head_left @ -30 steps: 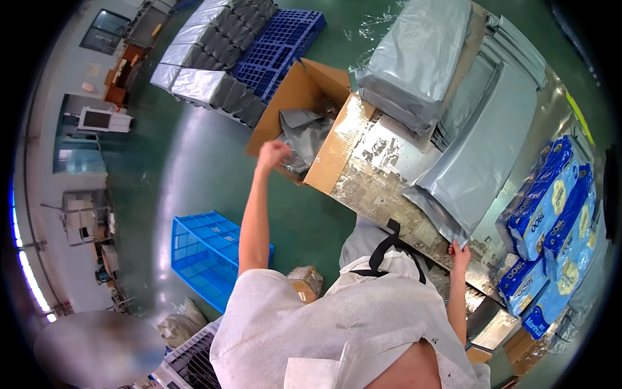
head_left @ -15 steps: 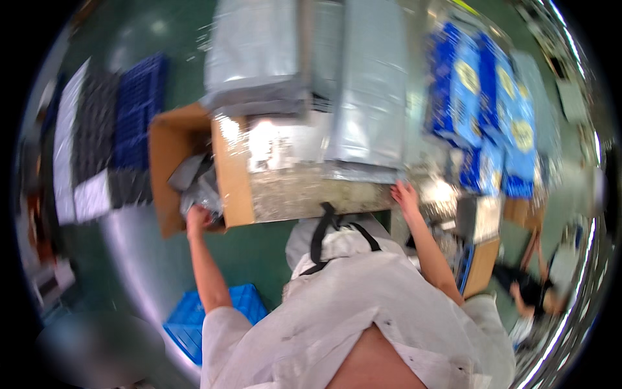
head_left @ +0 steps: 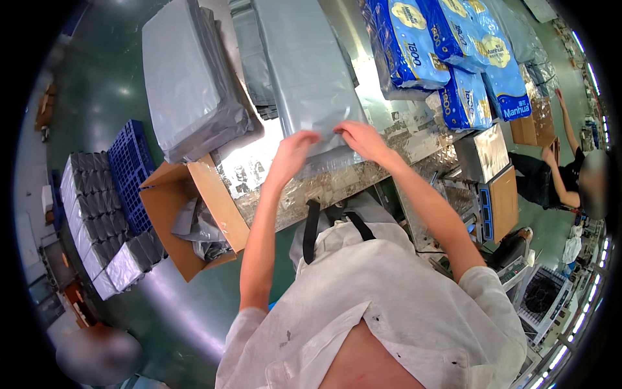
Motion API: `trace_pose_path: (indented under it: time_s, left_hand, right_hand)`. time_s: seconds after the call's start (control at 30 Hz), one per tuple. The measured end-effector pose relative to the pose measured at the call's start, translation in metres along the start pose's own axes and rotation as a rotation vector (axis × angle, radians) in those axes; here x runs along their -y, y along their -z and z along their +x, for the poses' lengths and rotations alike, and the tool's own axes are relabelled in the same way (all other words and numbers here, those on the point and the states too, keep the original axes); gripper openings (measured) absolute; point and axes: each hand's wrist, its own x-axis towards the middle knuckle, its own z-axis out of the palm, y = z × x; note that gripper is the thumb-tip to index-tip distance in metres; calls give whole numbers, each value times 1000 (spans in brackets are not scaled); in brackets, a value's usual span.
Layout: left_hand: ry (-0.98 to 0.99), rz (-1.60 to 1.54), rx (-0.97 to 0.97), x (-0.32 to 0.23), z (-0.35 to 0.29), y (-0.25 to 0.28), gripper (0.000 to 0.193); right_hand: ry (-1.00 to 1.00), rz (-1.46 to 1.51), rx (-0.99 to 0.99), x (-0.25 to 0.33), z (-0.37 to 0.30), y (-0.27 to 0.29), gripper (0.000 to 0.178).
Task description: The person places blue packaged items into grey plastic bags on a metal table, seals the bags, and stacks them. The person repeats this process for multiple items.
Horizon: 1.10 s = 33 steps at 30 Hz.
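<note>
A stack of flat grey plastic mailing bags (head_left: 308, 74) lies on the metal worktable, its near end toward me. Both hands are over that near end. My right hand (head_left: 363, 139) has its thumb and fingers closed on the top bag's plastic. Beside it on the left, my left hand (head_left: 291, 154) is at the same bag, its fingers curled inward but smeared by motion, so its grip is unclear. A second, thicker stack of grey bags (head_left: 188, 84) stands to the left. Below it, an open cardboard box (head_left: 167, 211) holds crumpled grey plastic (head_left: 197, 223).
Blue packs of tissue (head_left: 408, 48) are piled at the right of the worktable (head_left: 259, 201). A metal box-shaped device (head_left: 483, 152) stands nearer on the right. Bundled grey packs (head_left: 91, 214) and a blue pallet (head_left: 129, 172) are at far left. A co-worker (head_left: 551, 178) is at far right.
My left hand has left the cardboard box and come to the middle bag stack. My right hand has moved from beside the stack's near corner onto its near end. The view has turned.
</note>
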Motion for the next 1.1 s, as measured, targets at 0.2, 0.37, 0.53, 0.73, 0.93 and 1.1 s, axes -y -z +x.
trace_pose_path:
  time_s: [0.2, 0.37, 0.53, 0.73, 0.93, 1.1]
  left_hand:
    - [63, 364, 125, 73, 47, -6, 31]
    - [-92, 900, 398, 61, 34, -5, 46]
    - [-387, 1184, 508, 98, 5, 31, 45]
    - [-245, 958, 348, 79, -7, 51, 33]
    - [-77, 625, -81, 84, -4, 64, 19]
    - [46, 512, -122, 92, 23, 81, 16]
  right_hand:
    - [74, -168, 227, -45, 1, 19, 30]
    - [475, -373, 365, -96, -6, 26, 24]
    - [770, -432, 401, -116, 5, 37, 16]
    - [375, -285, 519, -92, 7, 69, 14]
    - [17, 50, 212, -113, 5, 95, 22]
    - [-81, 113, 131, -141, 25, 89, 22]
